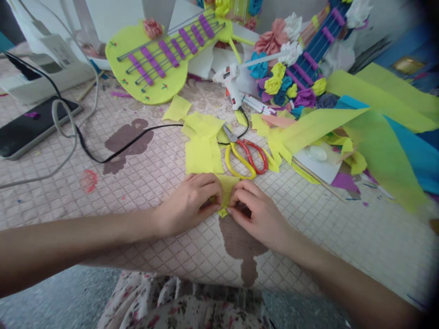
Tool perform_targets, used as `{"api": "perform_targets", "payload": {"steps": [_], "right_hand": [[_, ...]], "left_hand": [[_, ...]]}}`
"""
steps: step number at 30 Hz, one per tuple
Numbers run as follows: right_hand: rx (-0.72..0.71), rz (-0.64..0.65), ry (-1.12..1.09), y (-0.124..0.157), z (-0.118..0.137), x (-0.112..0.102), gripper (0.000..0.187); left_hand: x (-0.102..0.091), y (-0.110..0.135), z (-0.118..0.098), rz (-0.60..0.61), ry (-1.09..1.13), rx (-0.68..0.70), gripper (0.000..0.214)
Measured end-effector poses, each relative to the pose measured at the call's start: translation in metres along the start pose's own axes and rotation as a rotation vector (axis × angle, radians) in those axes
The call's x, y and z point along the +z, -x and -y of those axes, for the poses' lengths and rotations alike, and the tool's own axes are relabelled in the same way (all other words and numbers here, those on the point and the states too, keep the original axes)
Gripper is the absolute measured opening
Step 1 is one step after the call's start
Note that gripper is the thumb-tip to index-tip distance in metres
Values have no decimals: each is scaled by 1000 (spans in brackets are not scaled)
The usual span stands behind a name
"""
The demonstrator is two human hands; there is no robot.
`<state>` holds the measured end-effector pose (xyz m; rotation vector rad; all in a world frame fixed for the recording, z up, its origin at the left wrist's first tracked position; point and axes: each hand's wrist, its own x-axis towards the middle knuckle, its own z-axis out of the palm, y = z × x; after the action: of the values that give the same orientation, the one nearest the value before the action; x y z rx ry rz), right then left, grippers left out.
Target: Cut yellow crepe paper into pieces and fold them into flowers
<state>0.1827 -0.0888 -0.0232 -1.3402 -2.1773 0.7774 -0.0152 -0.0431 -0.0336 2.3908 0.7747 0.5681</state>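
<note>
Between my two hands is a small piece of yellow crepe paper (227, 188), its near edge folded or gathered. My left hand (194, 198) pinches its left side, fingers curled. On the opposite side my right hand (257, 211) grips it between thumb and fingertips. Just beyond lie several cut yellow paper squares (203, 153), loosely stacked. Scissors (244, 155) with one yellow and one red handle rest right of the stack, their blades partly under paper. The paper's underside is hidden by my fingers.
A yellow paper guitar (151, 68) and a blue one (313, 50) with paper flowers lie at the back. Between them stands a white glue gun (233, 84); its black cord (137, 137) crosses the table. A phone (30, 128) lies left, green paper strips (380, 146) right.
</note>
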Motion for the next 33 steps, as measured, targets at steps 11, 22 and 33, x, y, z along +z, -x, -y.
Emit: {"api": "perform_targets", "payload": {"steps": [11, 22, 33], "right_hand": [[12, 6, -2, 1, -1, 1, 17], [26, -1, 44, 4, 3, 6, 14], [55, 66, 58, 2, 11, -1, 15]], "left_hand": [[-3, -1, -3, 5, 0, 13, 4], [-3, 0, -2, 33, 1, 10, 9], [-16, -1, -1, 160, 23, 40, 34]]}}
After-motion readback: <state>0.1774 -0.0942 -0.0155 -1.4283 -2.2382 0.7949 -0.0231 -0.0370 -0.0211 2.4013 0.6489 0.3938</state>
